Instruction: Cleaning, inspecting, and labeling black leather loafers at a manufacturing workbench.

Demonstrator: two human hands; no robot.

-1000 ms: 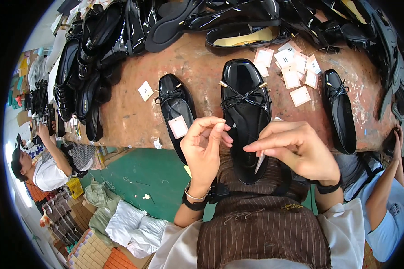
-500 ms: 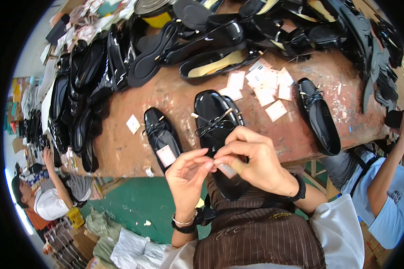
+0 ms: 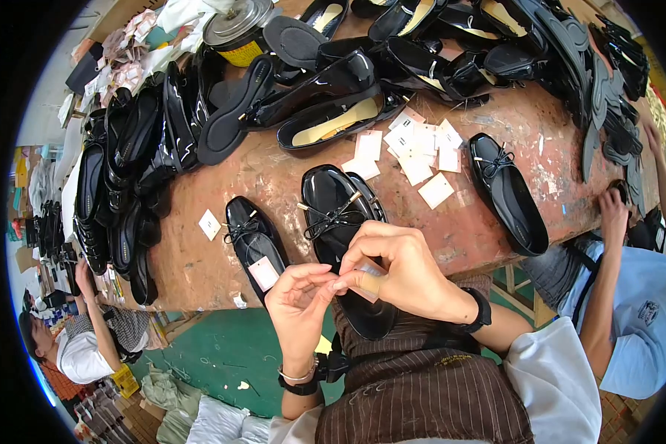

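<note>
You hold your left hand [image 3: 300, 302] and right hand [image 3: 403, 272] fingertip to fingertip, right fingers seemingly pinching a pale tag [image 3: 367, 291] (whether the left ones grip it, I cannot tell) over the black shoe [image 3: 333, 238], heel toward you, presumably for easy reach.

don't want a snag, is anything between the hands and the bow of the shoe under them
Nothing visible: the left hand and right hand meet over the black shoe, its bow just beyond them. The tagged shoe lies to the left.
</note>
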